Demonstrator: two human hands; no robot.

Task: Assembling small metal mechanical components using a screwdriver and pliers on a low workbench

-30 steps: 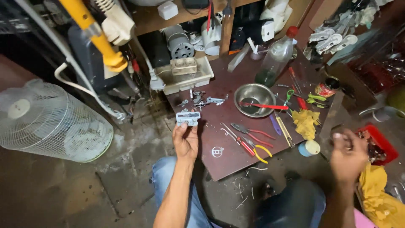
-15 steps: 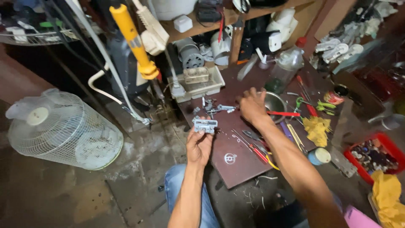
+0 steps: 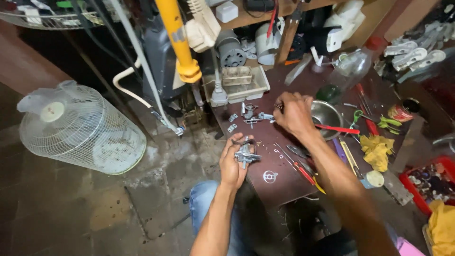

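- Left hand [image 3: 233, 166], centre frame, grips a small metal part [image 3: 246, 155] over the board's [image 3: 284, 185] edge.
- Right hand [image 3: 295, 113], above it, fingers curled over loose metal bits [image 3: 253, 116] (pinch unclear), beside the steel bowl [image 3: 327, 114].

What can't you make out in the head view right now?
- Right hand: fingertips curled under, so whatever it picks from the small metal parts is hidden.
- Metal assembly in left hand: details too small.
- Red tray: cut off by the right edge.
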